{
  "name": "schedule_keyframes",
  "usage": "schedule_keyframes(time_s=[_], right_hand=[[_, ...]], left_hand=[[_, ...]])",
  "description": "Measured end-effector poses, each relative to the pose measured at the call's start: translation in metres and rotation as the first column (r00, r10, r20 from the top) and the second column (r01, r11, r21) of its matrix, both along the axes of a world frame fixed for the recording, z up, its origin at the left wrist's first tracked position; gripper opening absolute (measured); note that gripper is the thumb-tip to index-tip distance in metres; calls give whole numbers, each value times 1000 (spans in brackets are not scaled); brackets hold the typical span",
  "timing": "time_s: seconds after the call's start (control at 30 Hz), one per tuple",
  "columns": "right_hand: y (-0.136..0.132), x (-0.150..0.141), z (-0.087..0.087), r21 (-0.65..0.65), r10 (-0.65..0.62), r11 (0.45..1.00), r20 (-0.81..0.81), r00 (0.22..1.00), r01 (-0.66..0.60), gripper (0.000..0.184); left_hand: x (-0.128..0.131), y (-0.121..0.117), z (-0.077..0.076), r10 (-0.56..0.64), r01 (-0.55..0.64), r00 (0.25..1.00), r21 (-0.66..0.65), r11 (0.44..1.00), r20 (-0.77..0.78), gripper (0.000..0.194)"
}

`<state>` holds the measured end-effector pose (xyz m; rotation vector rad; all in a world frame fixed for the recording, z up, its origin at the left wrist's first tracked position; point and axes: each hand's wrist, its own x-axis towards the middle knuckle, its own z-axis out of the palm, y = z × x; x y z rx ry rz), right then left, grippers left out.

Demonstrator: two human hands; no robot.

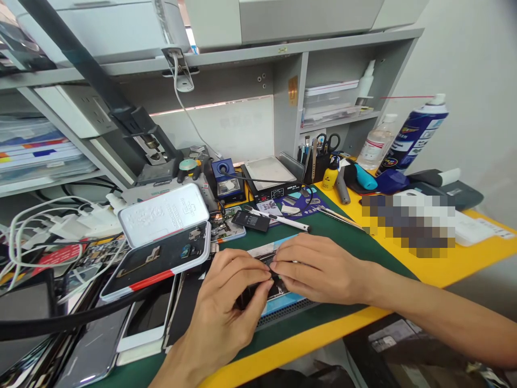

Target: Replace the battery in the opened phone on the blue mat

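Note:
Low over the green mat, my left hand (234, 296) and my right hand (323, 267) meet fingertip to fingertip. Both are closed in a pinch above an opened phone (278, 289) with dark inner parts. What the fingertips grip, if anything, is too small or hidden to name. The phone lies on a light-blue strip (283, 305), partly covered by my hands. Just beyond them are a black phone battery (251, 220) and a white pen-shaped tool (294, 222). To the left, an open white case (165, 213) holds small phone parts.
Several phones (97, 337) and white chargers (95, 221) crowd the left side. Behind stand a soldering station (226, 175) and a flat heating plate (270, 172). A yellow bottle (330, 175), a clear bottle (375, 148) and a blue spray can (414, 134) stand back right.

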<state>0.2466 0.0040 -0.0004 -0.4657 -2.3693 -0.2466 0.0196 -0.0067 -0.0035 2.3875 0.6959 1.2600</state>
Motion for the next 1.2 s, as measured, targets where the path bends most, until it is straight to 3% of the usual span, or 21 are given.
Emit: schedule_keyframes(time_s=[0.93,1.07,1.2], right_hand=[[2,-4,-2,-44,17,999,-57,998,-20,11],[1,-2,1,-113,-10,994,-139,990,-6,12],[0,2,5,-192,-37,981,-184,982,1,13]], left_hand=[[-5,1,-2,-11,10,998,-21,1000,-62,26],[-11,1,-3,11,-13,997,-38,999,-74,35],[-16,4,-2,20,-22,998,-35,999,-60,31]])
